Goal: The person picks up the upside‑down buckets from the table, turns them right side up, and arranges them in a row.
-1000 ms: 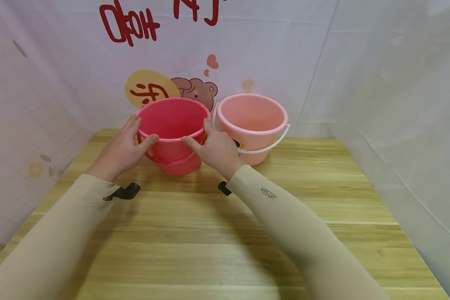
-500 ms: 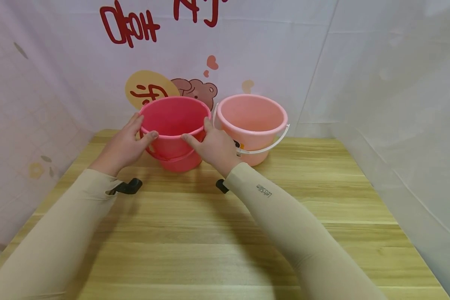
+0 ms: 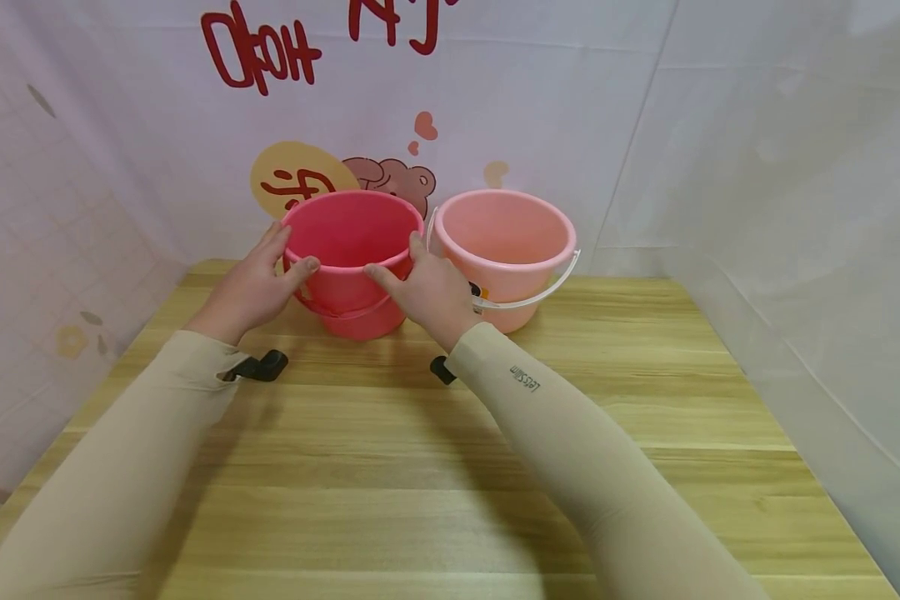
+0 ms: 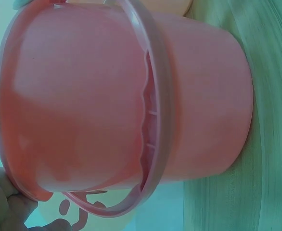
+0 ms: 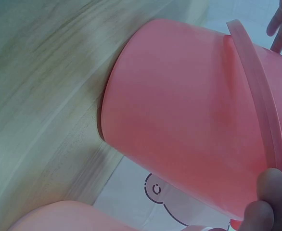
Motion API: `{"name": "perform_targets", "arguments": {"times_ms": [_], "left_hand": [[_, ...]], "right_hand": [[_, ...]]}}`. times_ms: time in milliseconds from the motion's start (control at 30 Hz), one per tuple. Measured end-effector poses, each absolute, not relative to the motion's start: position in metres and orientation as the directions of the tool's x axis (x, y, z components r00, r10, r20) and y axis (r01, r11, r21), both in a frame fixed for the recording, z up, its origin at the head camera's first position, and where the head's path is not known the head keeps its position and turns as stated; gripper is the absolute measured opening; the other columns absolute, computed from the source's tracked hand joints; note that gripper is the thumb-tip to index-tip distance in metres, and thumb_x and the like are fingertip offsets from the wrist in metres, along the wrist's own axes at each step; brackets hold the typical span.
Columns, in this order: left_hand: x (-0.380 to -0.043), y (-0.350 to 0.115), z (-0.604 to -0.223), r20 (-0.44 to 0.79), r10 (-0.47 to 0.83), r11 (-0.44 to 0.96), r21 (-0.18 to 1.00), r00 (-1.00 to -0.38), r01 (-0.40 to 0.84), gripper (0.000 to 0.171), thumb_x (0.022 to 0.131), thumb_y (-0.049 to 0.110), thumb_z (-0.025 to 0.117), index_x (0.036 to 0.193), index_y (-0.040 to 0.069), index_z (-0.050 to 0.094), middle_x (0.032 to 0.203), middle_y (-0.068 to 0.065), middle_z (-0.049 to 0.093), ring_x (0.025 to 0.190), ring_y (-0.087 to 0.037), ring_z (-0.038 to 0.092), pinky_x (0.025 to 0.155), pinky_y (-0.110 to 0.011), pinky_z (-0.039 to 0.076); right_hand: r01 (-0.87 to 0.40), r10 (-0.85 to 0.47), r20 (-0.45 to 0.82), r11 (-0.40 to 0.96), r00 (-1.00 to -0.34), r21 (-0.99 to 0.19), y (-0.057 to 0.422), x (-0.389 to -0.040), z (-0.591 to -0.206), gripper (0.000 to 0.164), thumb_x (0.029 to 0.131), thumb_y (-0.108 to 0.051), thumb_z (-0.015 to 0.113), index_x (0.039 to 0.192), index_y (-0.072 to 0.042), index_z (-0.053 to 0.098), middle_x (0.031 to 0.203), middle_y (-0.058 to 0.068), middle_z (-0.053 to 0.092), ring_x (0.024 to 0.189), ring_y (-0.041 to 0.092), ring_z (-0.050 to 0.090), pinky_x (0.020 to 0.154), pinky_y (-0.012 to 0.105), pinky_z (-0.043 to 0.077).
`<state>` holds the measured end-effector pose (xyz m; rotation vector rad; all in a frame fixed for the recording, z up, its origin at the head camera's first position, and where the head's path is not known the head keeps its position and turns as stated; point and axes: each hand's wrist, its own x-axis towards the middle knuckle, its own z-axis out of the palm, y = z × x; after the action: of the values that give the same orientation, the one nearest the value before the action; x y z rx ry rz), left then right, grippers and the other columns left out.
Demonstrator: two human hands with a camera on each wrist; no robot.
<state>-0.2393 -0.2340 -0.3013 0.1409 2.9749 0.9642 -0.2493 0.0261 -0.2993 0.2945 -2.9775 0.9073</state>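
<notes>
A bright pink-red bucket (image 3: 345, 292) stands upright near the back of the table, its handle hanging down in front. My left hand (image 3: 249, 287) grips its rim on the left, thumb at the front edge and fingers at the side. On the opposite side, my right hand (image 3: 437, 293) holds the rim in the same way, close beside the pale pink bucket (image 3: 506, 287). In the left wrist view, the red bucket's handle (image 4: 160, 101) curves across its wall. Fingers (image 5: 273, 190) of my right hand lie at the handle's end in the right wrist view.
The pale pink bucket's white handle (image 3: 540, 293) hangs toward the front. A printed white cloth (image 3: 555, 100) rises right behind both buckets. More cloth borders the wooden table (image 3: 390, 467) on the left and right.
Both hands and the red bucket have shifted slightly back and to the right, closer to the pale pink bucket. The pale pink bucket stays where it was.
</notes>
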Motion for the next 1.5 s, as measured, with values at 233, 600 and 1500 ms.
{"name": "perform_targets", "arguments": {"times_ms": [233, 600, 1500], "left_hand": [[-0.2425, -0.2330, -0.3015, 0.015, 0.096, 0.808, 0.582, -0.995, 0.087, 0.095, 0.100, 0.071, 0.046, 0.170, 0.028, -0.001, 0.179, 0.002, -0.010, 0.160, -0.051, 0.014, 0.102, -0.079, 0.044], [-0.2462, -0.2324, -0.3016, 0.009, 0.099, 0.804, 0.589, -0.995, 0.086, 0.100, 0.098, 0.077, 0.044, 0.170, 0.027, -0.003, 0.179, 0.001, -0.010, 0.161, -0.050, 0.013, 0.105, -0.079, 0.042], [-0.2474, -0.2318, -0.3023, 0.019, 0.106, 0.791, 0.604, -0.994, 0.096, 0.100, 0.099, 0.074, 0.046, 0.170, 0.026, -0.006, 0.178, 0.000, -0.013, 0.162, -0.049, 0.007, 0.106, -0.079, 0.040]], "right_hand": [[-0.167, -0.168, 0.048, 0.820, -0.985, -0.547, 0.0259, -0.2499, -0.2975, 0.104, 0.093, -0.077, 0.058, 0.170, -0.020, 0.018, 0.066, 0.003, 0.058, 0.053, 0.018, 0.054, 0.052, 0.026, 0.044], [-0.164, -0.170, 0.039, 0.820, -0.985, -0.549, 0.0260, -0.2532, -0.2973, 0.103, 0.094, -0.076, 0.057, 0.170, -0.020, 0.017, 0.066, 0.003, 0.058, 0.053, 0.018, 0.054, 0.053, 0.026, 0.045], [-0.174, -0.167, 0.062, 0.821, -0.984, -0.543, 0.0264, -0.2576, -0.3025, 0.104, 0.093, -0.079, 0.055, 0.170, -0.021, 0.017, 0.066, 0.002, 0.059, 0.053, 0.018, 0.056, 0.052, 0.026, 0.044]]}}
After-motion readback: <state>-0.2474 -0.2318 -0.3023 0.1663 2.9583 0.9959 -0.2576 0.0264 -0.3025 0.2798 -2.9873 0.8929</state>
